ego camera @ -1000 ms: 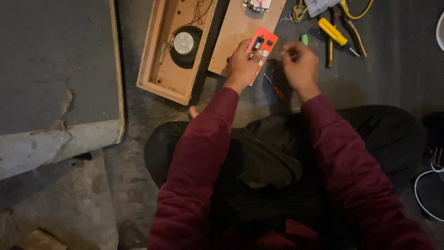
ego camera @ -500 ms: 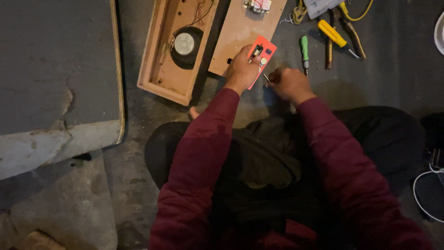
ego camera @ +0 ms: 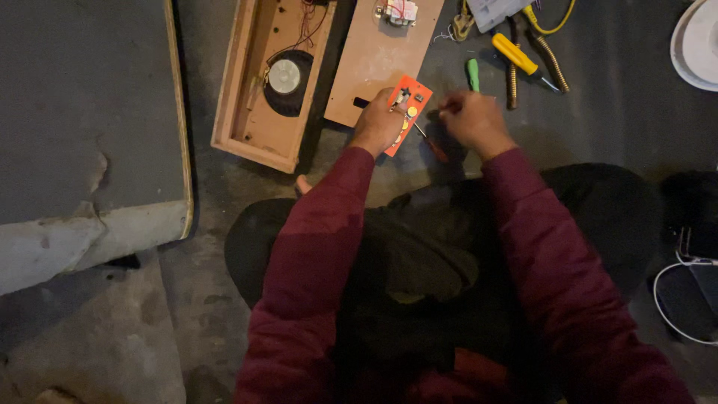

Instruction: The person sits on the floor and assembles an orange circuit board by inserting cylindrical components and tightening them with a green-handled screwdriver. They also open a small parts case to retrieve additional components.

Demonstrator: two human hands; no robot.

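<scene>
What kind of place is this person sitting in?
Probably a home repair spot on a bare concrete floor. The left hand holds an orange circuit board, beside an open wooden speaker case and scattered screwdrivers.

A small orange circuit board (ego camera: 407,105) with dark parts and yellow discs on its face is held tilted above the grey floor (ego camera: 613,127), gripped along its lower left edge. A thin tool with a reddish handle (ego camera: 432,146) is held slanted just beside the board's right edge, its tip towards the board.
</scene>
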